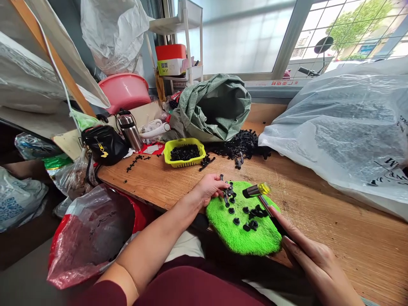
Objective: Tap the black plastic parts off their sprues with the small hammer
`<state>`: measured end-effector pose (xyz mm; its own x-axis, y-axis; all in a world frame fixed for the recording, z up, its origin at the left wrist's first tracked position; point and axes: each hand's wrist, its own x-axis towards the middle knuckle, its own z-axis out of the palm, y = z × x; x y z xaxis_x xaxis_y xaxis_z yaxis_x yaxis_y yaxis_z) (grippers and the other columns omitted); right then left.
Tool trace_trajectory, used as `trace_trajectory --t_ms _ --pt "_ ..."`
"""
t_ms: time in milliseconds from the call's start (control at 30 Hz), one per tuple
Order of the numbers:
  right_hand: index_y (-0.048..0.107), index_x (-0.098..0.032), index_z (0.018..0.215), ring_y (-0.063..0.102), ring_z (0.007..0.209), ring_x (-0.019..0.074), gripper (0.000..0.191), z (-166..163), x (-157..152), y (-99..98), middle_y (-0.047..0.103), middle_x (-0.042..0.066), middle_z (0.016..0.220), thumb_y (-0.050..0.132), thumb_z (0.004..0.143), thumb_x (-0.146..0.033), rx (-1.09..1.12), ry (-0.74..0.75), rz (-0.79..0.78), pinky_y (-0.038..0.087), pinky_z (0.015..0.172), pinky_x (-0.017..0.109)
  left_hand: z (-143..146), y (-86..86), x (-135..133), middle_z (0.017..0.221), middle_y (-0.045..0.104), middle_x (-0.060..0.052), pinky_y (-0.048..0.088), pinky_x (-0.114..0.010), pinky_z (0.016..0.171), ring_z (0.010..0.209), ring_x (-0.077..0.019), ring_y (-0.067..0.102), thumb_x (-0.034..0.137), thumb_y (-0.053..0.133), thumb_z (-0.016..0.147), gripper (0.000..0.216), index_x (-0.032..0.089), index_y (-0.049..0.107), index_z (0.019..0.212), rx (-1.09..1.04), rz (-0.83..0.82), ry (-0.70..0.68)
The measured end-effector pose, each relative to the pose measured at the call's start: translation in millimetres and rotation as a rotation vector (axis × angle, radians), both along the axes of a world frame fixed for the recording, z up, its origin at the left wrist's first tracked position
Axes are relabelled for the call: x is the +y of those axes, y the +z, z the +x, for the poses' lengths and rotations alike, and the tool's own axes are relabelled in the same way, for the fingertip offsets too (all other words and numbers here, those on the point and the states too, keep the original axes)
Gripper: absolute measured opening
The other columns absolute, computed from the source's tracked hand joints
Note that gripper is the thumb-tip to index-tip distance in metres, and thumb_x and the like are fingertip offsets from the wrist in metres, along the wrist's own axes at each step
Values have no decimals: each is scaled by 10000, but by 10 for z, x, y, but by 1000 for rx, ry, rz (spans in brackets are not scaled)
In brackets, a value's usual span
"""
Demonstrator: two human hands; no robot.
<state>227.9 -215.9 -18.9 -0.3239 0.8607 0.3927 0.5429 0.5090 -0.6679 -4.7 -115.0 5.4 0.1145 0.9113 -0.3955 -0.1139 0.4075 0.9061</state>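
My left hand (212, 189) is closed on a cluster of black plastic parts (228, 192) at the left edge of a fuzzy green pad (242, 242). My right hand (310, 244) grips the handle of a small mallet (264, 203); its head, one end black and the other clear yellow, is raised above the pad. Loose round black plastic pieces (236, 221) lie scattered on the pad, with a tangle of black parts (258, 211) below the mallet head. The exact shape of the parts in my left hand is partly hidden by my fingers.
A yellow-green basket (168, 158) of black pieces sits behind the pad, near a heap of black parts (244, 144) before an open green sack (191, 110). A white plastic bag (318, 123) covers the right back. A red-clear bag (79, 238) stands lower left.
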Motion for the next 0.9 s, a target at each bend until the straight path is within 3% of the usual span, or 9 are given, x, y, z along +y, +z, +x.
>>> trace_trajectory --t_ms 300,700,900 --pt "458 -278 1349 467 1165 225 413 -12 -20 19 507 -3 1305 383 944 -311 -9 -6 -47 441 894 273 -8 -18 4 472 540 38 147 -146 315 320 -47 498 17 577 737 220 139 439 615 -5 8 9" --pt "436 -299 1367 487 1151 194 424 -18 -12 -1 509 -16 1309 386 947 -266 -44 19 8 440 882 221 -2 -8 -20 455 535 45 160 -146 327 309 -32 460 13 610 708 218 134 457 609 -14 36 19" --pt "393 -308 1393 527 1120 230 447 -38 -21 208 516 1 1304 369 948 -280 -142 33 52 502 826 268 10 -27 -12 431 508 64 161 -143 333 308 -29 442 24 605 719 246 154 422 617 31 38 25"
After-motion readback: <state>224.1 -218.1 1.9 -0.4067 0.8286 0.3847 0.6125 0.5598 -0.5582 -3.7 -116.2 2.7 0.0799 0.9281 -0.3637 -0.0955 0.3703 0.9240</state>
